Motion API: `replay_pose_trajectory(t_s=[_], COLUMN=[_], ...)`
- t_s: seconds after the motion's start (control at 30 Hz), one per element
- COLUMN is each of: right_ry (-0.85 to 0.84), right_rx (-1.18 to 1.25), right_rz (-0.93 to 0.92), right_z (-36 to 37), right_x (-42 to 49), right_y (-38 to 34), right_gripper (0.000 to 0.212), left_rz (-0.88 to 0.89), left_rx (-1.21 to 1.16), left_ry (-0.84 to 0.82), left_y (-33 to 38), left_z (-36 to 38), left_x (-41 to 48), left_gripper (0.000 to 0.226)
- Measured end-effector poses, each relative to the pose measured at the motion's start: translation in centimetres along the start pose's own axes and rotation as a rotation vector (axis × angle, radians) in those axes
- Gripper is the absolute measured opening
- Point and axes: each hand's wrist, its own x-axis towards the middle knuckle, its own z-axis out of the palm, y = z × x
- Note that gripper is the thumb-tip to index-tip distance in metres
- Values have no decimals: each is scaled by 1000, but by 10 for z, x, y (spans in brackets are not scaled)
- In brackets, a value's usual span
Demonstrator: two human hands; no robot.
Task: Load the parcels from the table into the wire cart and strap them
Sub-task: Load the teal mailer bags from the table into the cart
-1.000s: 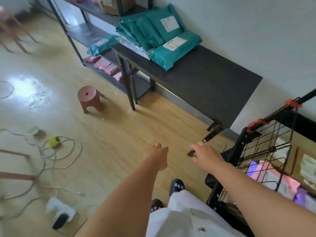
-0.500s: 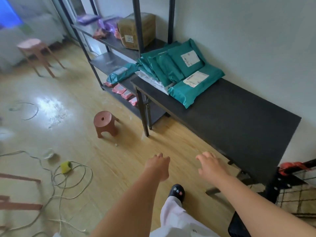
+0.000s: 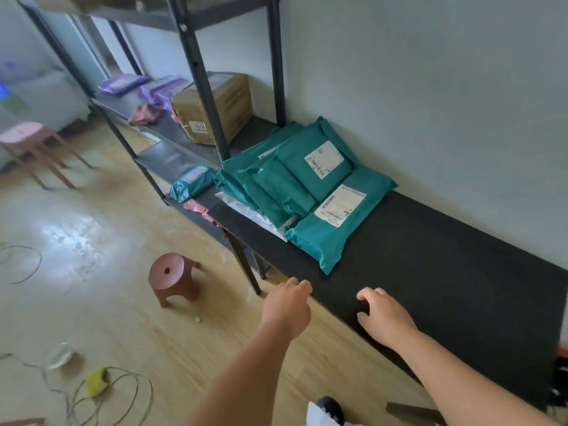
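Several teal parcel bags [image 3: 307, 195] with white labels lie stacked at the far left end of the black table [image 3: 430, 259], the nearest one [image 3: 335, 222] lowest in the pile. My left hand [image 3: 287, 305] hovers at the table's front edge, fingers loosely curled, holding nothing. My right hand [image 3: 381, 315] reaches over the tabletop, fingers spread and empty. Both hands are short of the parcels. Only a red and black scrap of the wire cart [image 3: 561, 373] shows at the right edge.
A metal shelf rack [image 3: 199, 72] beyond the table holds a cardboard box [image 3: 212, 109], purple bags and a teal bag [image 3: 190, 182]. A small brown stool [image 3: 173, 278] stands on the wooden floor, with loose cables [image 3: 107, 392] at lower left and a pink stool [image 3: 33, 149] farther back.
The view has swung left and up, away from the wire cart toward the table. Both hands have moved forward from above the floor to the table's front edge, nearer the teal parcels.
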Motion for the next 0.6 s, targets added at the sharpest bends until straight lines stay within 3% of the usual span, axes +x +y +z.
replay_pose_trajectory(t_s=[0.37,0.6], right_ry=[8,52], right_rx=[109,134], right_rz=[110,203], right_z=[-37,-67], right_x=[61,108], right_y=[-22,-36], right_gripper=[42,42], left_rz=[65,136], left_rx=[-21,-92], left_ry=[232,167], left_y=[12,12], left_z=[-43,-63], left_x=[94,168], left_gripper=[36,46])
